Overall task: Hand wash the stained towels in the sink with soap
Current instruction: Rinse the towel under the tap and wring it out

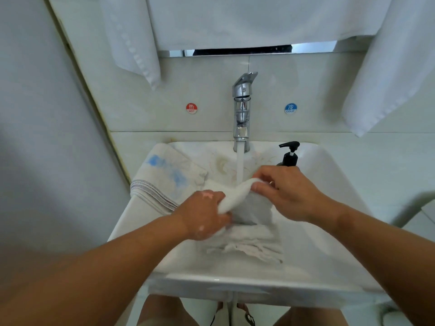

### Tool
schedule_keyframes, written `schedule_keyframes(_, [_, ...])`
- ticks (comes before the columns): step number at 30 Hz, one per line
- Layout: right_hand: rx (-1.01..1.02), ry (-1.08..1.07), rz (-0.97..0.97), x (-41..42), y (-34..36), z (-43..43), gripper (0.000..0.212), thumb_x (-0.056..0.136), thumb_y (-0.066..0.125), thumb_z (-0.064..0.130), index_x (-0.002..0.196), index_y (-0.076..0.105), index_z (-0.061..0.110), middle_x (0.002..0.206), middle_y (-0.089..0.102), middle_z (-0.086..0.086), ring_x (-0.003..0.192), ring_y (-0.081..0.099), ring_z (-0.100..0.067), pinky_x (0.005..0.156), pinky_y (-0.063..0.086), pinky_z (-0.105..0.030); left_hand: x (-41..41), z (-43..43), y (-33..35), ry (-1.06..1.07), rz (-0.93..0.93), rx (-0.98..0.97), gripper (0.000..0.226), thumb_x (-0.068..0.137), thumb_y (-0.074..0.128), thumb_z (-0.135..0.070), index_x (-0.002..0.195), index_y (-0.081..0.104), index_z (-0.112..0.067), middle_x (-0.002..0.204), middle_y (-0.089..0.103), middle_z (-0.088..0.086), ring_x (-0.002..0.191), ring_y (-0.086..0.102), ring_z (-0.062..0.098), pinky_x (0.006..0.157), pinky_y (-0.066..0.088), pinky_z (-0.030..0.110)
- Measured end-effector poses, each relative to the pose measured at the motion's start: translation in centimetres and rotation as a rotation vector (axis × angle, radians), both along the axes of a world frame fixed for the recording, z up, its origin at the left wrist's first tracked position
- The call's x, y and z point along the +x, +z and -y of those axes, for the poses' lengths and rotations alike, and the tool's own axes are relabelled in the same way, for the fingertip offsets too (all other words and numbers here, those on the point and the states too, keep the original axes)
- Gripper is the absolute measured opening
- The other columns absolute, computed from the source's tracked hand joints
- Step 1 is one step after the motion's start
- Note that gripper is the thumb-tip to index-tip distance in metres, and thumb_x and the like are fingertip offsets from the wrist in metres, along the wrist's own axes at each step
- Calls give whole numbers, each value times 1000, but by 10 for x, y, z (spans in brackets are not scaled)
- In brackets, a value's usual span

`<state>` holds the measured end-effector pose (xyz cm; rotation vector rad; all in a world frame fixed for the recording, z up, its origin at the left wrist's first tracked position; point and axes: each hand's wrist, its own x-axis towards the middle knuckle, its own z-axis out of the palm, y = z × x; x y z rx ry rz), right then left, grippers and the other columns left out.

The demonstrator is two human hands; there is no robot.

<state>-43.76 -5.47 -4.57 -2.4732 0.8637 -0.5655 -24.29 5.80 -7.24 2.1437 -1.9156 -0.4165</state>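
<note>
A wet white towel (237,196) is stretched between both hands over the white sink (235,276). My left hand (204,215) grips its lower end, and my right hand (287,191) pinches its upper end just beside the running water (240,165). The rest of the towel hangs crumpled into the basin below my hands. A second towel with blue stains (167,175) and grey stripes is draped over the sink's left rim. The chrome tap (242,107) is running. A black soap pump bottle (289,154) stands at the back right of the sink, behind my right hand.
White towels (131,43) hang on the wall at the upper left and upper right (388,74). Red hot (191,108) and blue cold (290,108) stickers flank the tap. A white pipe or rail (409,208) curves at the far right.
</note>
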Motion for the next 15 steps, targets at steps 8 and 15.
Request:
schedule_keyframes(8, [-21,-37,166,-8,91,-6,12,99,59,36,90,65,30,84,67,11,74,61,-8,76,55,-42,31,-18,114,51,-42,-212,6,87,76,-37,85,72,-32,75,68,-7,70,62,8,63,43,32])
schedule_keyframes(15, [76,-14,501,-17,172,-11,17,94,60,42,83,65,30,85,68,3,84,68,-32,76,59,-61,18,-24,207,67,-168,-470,9,82,79,-38,89,75,-33,75,70,-10,67,63,5,67,50,29])
